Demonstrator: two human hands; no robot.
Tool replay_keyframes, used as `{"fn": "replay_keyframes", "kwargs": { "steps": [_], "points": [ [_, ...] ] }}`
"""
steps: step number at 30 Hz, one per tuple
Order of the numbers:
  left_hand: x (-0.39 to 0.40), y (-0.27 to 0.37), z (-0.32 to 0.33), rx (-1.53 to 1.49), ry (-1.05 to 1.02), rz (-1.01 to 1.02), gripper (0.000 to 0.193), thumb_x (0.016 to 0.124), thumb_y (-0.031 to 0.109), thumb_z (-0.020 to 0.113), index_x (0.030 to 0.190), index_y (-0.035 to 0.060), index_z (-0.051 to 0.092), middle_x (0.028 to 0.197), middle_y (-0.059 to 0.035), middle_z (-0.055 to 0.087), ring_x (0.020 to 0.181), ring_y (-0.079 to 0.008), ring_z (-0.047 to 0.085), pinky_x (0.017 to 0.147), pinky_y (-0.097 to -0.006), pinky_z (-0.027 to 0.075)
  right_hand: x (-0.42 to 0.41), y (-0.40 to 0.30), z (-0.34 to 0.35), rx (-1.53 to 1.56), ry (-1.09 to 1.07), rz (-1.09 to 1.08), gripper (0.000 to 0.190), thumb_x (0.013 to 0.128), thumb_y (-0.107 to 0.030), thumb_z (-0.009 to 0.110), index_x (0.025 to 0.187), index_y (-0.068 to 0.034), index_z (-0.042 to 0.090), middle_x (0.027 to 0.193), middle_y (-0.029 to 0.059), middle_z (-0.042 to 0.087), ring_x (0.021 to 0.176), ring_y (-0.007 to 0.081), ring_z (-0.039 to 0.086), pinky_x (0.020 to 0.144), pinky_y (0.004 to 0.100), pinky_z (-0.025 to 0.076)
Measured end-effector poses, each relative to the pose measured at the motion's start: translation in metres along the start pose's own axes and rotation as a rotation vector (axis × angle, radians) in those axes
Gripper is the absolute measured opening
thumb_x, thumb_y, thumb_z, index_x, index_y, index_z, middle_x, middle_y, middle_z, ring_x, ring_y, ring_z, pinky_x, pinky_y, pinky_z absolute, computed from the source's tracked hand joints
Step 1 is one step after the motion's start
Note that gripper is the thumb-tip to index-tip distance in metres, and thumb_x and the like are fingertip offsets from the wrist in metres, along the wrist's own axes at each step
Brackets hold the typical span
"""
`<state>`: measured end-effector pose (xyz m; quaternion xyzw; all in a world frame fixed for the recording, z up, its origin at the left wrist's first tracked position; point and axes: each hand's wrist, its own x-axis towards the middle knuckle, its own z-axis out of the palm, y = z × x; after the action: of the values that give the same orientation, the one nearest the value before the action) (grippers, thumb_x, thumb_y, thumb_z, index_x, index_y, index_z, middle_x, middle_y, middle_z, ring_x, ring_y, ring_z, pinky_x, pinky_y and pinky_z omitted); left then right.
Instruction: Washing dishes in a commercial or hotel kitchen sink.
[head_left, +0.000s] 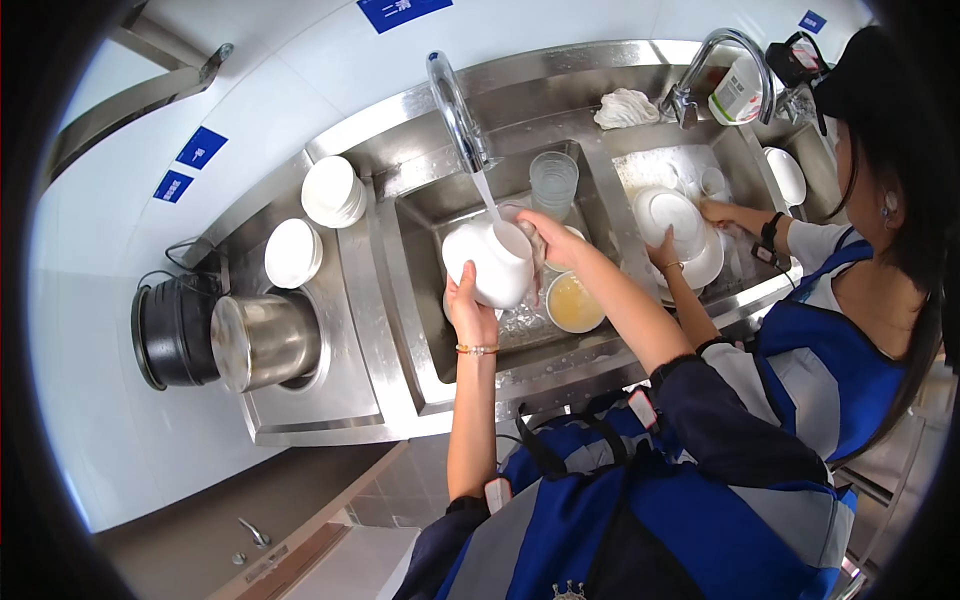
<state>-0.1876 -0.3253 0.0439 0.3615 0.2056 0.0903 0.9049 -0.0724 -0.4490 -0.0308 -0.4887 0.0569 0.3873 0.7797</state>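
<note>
Water runs from a chrome faucet (457, 120) onto a white rounded vessel (487, 262), perhaps a bowl or pot. My left hand (472, 304) grips its near side, the thumb on the outer wall. At its opening, my right hand (551, 236) holds a wet cloth (535, 251) against the rim. Both hands are over a steel sink basin (424, 300). Inside the basin, a bowl of yellowish liquid (575, 302) stands below my right forearm, and a stack of clear cups (554, 180) stands near the back wall.
Stacked white bowls (330, 191) and more white bowls (291, 253) sit on the left counter. Beyond them are a steel pot (262, 341) and a black pot (172, 330). At the right basin, a co-worker (832, 360) handles white dishes (671, 221). A crumpled white cloth (626, 109) lies behind that basin.
</note>
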Motion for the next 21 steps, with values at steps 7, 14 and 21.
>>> {"fn": "replay_keyframes", "kwargs": {
  "steps": [7, 14, 21],
  "points": [
    [0.024, -0.021, 0.003, 0.138, 0.079, 0.191, 0.024, 0.081, 0.012, 0.052, 0.104, 0.0037, 0.048, 0.096, -0.0038, 0.055, 0.084, -0.012, 0.052, 0.075, -0.0267, 0.041, -0.024, 0.047, 0.032, 0.374, 0.216, 0.197, 0.034, 0.086, -0.034, 0.034, 0.102, -0.007, 0.049, 0.09, 0.0063, 0.056, 0.078, 0.019, 0.056, 0.069, 0.0325, 0.047],
    [0.04, -0.011, -0.03, 1.033, -0.089, 0.444, 0.02, 0.079, 0.017, 0.055, 0.091, 0.0021, 0.052, 0.066, -0.0111, 0.057, 0.059, -0.0212, 0.055, 0.055, -0.0296, 0.043, -0.048, 0.038, 0.017, -0.209, -0.167, 0.087, 0.028, 0.081, -0.03, 0.045, 0.089, -0.005, 0.052, 0.074, 0.0068, 0.055, 0.057, 0.018, 0.053, 0.05, 0.0325, 0.046],
    [0.012, 0.095, -0.064, 1.891, -0.367, 0.844, 0.018, 0.073, 0.017, 0.057, 0.088, 0.0068, 0.055, 0.053, -0.0114, 0.053, 0.046, -0.0264, 0.054, 0.043, -0.0364, 0.042, -0.066, 0.049, -0.026, -1.025, 0.317, 0.147, 0.035, 0.069, -0.028, 0.053, 0.092, -0.001, 0.054, 0.077, 0.0057, 0.058, 0.068, 0.016, 0.054, 0.061, 0.0292, 0.043]
  ]
}}
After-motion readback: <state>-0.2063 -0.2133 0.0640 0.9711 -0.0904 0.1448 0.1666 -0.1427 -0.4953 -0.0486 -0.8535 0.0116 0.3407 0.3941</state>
